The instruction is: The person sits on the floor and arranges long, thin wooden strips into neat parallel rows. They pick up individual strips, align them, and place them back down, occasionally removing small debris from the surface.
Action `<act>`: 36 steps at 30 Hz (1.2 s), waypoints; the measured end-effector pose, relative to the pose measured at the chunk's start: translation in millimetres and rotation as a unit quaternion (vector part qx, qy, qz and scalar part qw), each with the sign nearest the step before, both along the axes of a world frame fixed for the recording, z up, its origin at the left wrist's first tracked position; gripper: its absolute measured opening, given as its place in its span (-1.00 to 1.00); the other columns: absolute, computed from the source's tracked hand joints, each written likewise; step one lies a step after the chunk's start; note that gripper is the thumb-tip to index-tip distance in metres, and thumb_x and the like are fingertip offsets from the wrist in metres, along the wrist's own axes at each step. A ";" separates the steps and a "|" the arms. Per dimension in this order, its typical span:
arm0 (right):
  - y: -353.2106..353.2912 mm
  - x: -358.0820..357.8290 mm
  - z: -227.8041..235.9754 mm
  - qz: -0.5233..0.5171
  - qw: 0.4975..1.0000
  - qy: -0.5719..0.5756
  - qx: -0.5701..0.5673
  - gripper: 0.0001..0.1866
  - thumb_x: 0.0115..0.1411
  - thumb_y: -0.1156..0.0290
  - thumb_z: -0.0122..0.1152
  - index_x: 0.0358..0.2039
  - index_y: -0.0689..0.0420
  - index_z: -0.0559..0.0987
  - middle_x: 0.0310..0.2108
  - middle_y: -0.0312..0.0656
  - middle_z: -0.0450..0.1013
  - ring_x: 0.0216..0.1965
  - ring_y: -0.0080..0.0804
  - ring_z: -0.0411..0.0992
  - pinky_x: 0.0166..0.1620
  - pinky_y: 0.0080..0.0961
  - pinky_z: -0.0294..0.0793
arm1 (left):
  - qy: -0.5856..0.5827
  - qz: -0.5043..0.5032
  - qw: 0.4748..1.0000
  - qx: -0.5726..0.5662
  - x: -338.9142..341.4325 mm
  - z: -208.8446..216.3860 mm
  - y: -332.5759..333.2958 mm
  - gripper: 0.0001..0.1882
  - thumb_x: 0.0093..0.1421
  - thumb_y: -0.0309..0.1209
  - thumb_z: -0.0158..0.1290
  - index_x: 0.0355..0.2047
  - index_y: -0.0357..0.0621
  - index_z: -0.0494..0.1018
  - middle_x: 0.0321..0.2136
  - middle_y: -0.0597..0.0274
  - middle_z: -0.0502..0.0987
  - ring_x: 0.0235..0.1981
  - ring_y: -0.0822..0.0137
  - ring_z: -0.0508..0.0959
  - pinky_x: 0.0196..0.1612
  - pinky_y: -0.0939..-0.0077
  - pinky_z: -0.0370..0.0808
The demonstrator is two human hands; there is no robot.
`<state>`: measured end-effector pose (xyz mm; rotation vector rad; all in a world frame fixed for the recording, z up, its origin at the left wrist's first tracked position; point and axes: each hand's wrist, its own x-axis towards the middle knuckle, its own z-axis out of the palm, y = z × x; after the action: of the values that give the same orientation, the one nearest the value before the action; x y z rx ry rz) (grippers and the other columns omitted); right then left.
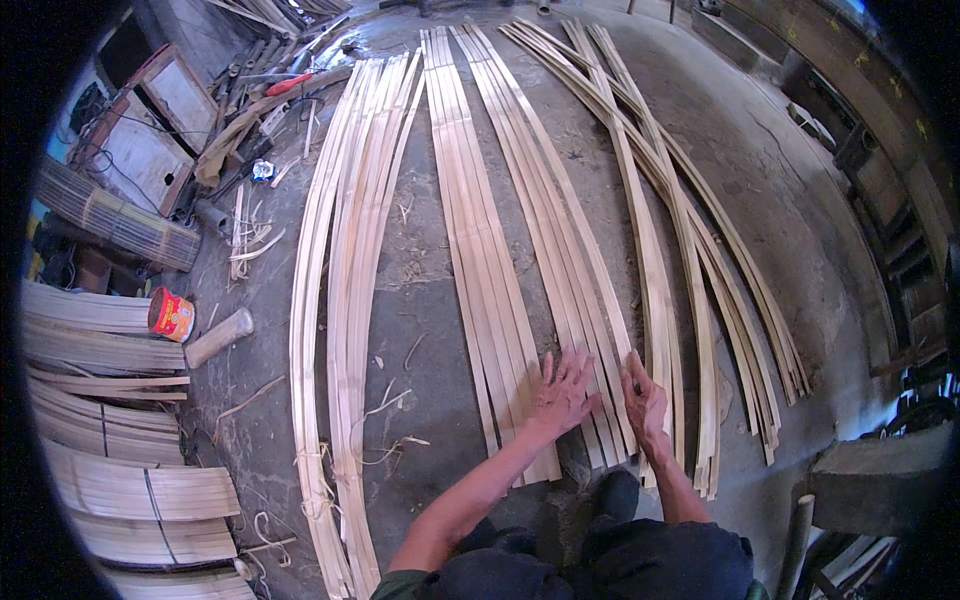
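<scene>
Long pale bamboo strips lie on the floor, running away from me in several groups. My left hand [563, 393] is open, fingers spread flat over the near part of the middle strips [540, 250], between two groups laid side by side. My right hand [646, 400] is at the right edge of this layer, its fingers curled together around the edge of the outermost bamboo strip [580, 215]. To its right, a looser group of strips [650, 290] lies crossed. On the left is another bunch of strips [350, 250], with thin fibre ties near its close end.
Bundled slats [140, 485] are stacked along the left side, beside a red tub [171, 314] and a short bamboo piece [219, 338]. Shavings [250, 245] litter the floor. A red-handled tool [289, 84] lies farther back. A concrete block [880, 470] stands at the right.
</scene>
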<state>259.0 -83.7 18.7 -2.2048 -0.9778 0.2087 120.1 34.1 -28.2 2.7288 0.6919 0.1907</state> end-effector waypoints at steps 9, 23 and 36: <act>-16.8 17.2 -42.7 0.023 0.996 0.059 -0.057 -0.53 0.31 0.17 0.10 0.22 -0.08 0.44 -0.50 0.01 0.52 -0.43 -0.08 0.55 -0.38 -0.20 0.48 | -0.003 -0.062 0.998 0.012 1.7 -1.5 -19.8 -0.26 0.24 -0.01 -0.02 0.37 0.08 0.08 0.40 0.14 0.02 0.41 0.11 0.02 0.36 -0.22 -0.12; -12.7 4.4 -47.1 0.040 0.974 -0.152 -0.161 -0.52 0.24 0.15 0.14 0.18 -0.14 0.44 -0.34 -0.14 0.38 -0.38 -0.13 0.48 -0.32 -0.19 0.52 | -0.021 -0.046 0.999 0.004 -2.0 -6.5 -21.7 -0.34 0.23 -0.08 0.01 0.31 0.05 0.21 0.37 0.17 0.08 0.41 0.14 0.03 0.37 -0.20 -0.15; -12.7 7.9 -36.0 0.068 0.966 -0.191 -0.163 -0.53 0.27 0.15 0.06 0.20 -0.11 0.42 -0.29 -0.12 0.40 -0.21 -0.13 0.43 -0.20 -0.18 0.49 | 0.020 -0.041 0.999 -0.010 -8.7 -13.6 -23.3 -0.28 0.25 -0.06 -0.02 0.38 0.11 0.07 0.42 0.27 -0.03 0.44 0.25 -0.06 0.37 -0.22 -0.23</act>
<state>267.0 -96.4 -17.3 -2.5370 -1.3909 0.0032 111.4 10.8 -41.7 2.7431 0.5891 0.1092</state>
